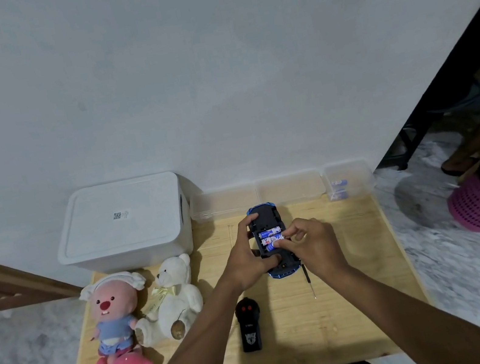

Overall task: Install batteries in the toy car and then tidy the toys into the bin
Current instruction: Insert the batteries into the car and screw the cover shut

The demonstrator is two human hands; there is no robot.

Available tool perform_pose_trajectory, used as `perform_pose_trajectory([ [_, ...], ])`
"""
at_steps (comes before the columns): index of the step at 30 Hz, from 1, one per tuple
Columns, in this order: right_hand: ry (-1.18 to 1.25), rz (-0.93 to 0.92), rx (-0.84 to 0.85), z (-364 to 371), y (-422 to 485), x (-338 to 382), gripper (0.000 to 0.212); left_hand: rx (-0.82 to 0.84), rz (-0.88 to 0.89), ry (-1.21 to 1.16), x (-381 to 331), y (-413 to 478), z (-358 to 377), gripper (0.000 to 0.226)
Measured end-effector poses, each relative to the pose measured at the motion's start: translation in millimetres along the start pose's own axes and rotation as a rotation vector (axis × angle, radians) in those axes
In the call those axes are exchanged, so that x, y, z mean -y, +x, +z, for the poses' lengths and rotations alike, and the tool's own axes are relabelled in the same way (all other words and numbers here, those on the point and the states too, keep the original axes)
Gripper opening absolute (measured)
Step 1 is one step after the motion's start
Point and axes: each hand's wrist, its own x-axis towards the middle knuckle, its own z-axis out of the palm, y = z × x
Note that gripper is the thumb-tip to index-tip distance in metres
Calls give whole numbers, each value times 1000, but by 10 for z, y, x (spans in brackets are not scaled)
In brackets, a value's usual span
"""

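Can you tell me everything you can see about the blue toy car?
The toy car is blue, plastic-looking, and lies upside down on the wooden table, black underside up. Its battery bay is open, showing three blue-and-white batteries side by side. The left hand grips its side; the right hand pinches the nearest battery.

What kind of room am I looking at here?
Probably a home room, with a play or hobby corner: a low wooden table against a plain white wall, plush toys beside a lidded white storage bin, and a marbled floor.
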Motion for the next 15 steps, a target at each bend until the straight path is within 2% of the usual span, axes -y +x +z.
perform_pose_trajectory([
  [7, -157, -62, -46, 83, -1, 106, 17, -19, -8, -21, 20, -8, 29, 93],
  [10, -199, -24, -68, 97, 23, 78, 14, -40, -14, -48, 24, -27, 23, 94],
  [15, -156, 1, -50, 125, 27, -29, 12, -25, 19, -30, -10, -5, -21, 94],
])
